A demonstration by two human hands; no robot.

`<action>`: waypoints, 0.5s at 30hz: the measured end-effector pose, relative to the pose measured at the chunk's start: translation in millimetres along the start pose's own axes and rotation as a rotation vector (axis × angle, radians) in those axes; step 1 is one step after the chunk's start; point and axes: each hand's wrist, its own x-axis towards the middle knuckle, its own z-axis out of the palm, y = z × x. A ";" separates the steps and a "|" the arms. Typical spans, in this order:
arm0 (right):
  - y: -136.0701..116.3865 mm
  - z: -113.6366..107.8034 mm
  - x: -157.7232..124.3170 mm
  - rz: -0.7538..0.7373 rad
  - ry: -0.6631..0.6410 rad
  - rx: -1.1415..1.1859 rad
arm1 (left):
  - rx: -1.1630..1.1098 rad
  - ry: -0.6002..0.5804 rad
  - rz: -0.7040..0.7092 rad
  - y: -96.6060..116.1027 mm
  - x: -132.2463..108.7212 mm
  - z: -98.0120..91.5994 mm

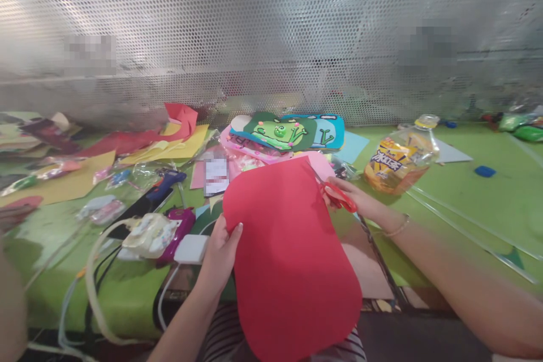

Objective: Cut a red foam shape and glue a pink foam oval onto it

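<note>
A large sheet of red paper [292, 249] with rounded corners is held up over my lap. My left hand [224, 246] grips its left edge, thumb on top and fingers underneath. At the upper right corner of the sheet, my right hand [354, 198] is closed on a pair of red-handled scissors [339, 197]. The scissor blades meet the paper's edge there. Behind the sheet lies a decorated card [280, 131] with green, blue and pink shapes, partly over pink sheets.
A large bottle [399, 158] with orange liquid leans at right, near a blue cap [485, 171]. To the left are a power strip [153, 235] with cables, a blue glue gun [166, 184] and coloured paper scraps [163, 147]. A perforated metal panel [271, 39] stands behind the green table [462, 215].
</note>
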 end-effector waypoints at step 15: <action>-0.2 -1.1 -1.7 0.004 -0.017 0.014 | 0.006 0.004 0.008 0.3 0.7 -2.1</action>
